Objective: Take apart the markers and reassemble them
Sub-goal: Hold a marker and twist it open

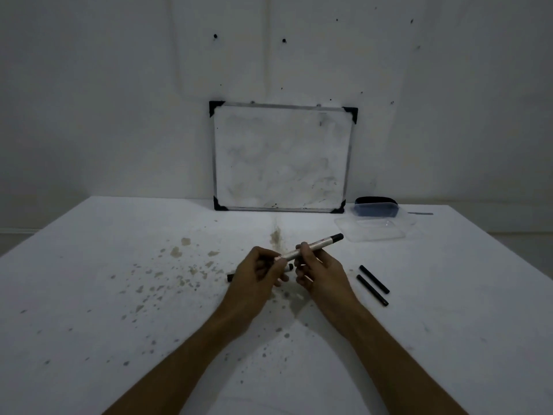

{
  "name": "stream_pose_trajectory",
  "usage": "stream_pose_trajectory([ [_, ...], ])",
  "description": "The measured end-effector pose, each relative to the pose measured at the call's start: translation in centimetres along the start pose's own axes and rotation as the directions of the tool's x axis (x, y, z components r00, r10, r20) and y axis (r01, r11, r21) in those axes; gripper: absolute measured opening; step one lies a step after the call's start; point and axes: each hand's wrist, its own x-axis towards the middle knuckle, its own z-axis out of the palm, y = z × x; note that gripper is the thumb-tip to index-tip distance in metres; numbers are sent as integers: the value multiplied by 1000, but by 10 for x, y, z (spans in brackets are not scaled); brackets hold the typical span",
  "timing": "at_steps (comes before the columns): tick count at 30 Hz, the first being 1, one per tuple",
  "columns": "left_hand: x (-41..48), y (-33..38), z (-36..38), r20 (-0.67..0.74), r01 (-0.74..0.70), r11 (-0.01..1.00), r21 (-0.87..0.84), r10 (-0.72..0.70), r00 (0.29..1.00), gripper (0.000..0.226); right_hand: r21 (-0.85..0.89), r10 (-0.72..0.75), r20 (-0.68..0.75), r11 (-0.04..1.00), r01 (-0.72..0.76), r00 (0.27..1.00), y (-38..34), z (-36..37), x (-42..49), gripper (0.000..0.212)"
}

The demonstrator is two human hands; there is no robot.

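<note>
Both my hands hold one white marker (318, 244) with a black end, tilted up to the right above the table. My left hand (258, 272) pinches its lower left end. My right hand (318, 269) grips the barrel near the middle. Under my hands lies a second marker (232, 277) on the table, mostly hidden, with only its black ends showing. Two black marker parts (374, 284) lie side by side on the table to the right of my right hand.
A small whiteboard (281, 157) leans against the wall at the table's far edge. A clear plastic tray (372, 230) and a dark-lidded container (377, 206) sit at the back right. The white table (119, 310) is stained with brown spots.
</note>
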Motion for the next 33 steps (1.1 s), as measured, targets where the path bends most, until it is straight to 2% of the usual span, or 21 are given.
stream_pose_trajectory([
  [2, -4, -1, 3, 14, -58, 994, 93, 56, 998, 14, -97, -34, -42, 995, 30, 999, 1, 0, -2, 49],
  [4, -3, -6, 3, 47, -193, 922, 334, 188, 981, 17, -125, -23, -43, 992, 17, 999, 2, 4, -4, 51],
  [5, -2, -9, 3, 71, -262, 849, 459, 259, 963, 20, -119, -8, -33, 993, 4, 999, 3, 6, -4, 50],
  [7, 2, -13, 3, 108, -395, 638, 661, 440, 892, 26, -55, 30, -6, 998, -30, 1000, 5, 11, -5, 46],
  [8, 3, -15, 2, 130, -436, 555, 708, 505, 853, 29, -20, 38, 2, 999, -38, 999, 6, 14, -5, 45],
  [9, 5, -17, 3, 122, -448, 519, 728, 544, 830, 30, -4, 30, 7, 1000, -30, 1000, 7, 15, -4, 44],
  [10, 4, -16, 4, 92, -433, 566, 701, 530, 843, 33, 0, 5, 15, 1000, -5, 1000, 8, 16, -4, 42],
  [11, 3, -14, 6, 30, -377, 680, 629, 464, 885, 37, -6, -36, 22, 999, 37, 999, 9, 17, -4, 40],
  [13, 2, -9, 10, -41, -114, 937, 331, 135, 990, 48, -60, -147, 29, 987, 148, 989, 10, 18, -4, 36],
  [14, 3, -8, 10, -14, 12, 984, 176, -10, 1000, 53, -102, -200, 25, 974, 202, 979, 9, 18, -5, 34],
  [15, 4, -5, 9, 23, 75, 994, 79, -78, 997, 56, -140, -244, 17, 960, 244, 970, 9, 18, -5, 34],
  [17, 3, -2, 8, 68, 44, 998, 46, -47, 997, 54, -181, -287, -4, 942, 281, 958, 7, 19, -7, 35],
  [19, 0, -1, 6, 64, -76, 984, 161, 66, 996, 43, -185, -272, -53, 948, 258, 961, 7, 21, -8, 37],
  [22, -3, -2, 8, 79, -210, 909, 360, 195, 978, 27, -114, -187, -96, 978, 176, 978, 7, 22, -8, 41],
  [25, -1, -7, 7, 53, -286, 831, 477, 298, 953, 30, -74, -66, 30, 995, 68, 997, 7, 21, -7, 44],
  [27, -1, -10, 5, 31, -342, 739, 580, 400, 916, 33, 11, 11, 97, 1000, -13, 995, 7, 23, -7, 43],
  [31, 4, -9, 2, 10, -333, 621, 709, 463, 886, 38, 202, 68, 75, 976, -82, 995, 4, 24, -5, 33],
  [33, 3, -7, 5, 16, -321, 641, 697, 433, 901, 36, 189, 54, 44, 980, -61, 998, 5, 23, -5, 26],
])
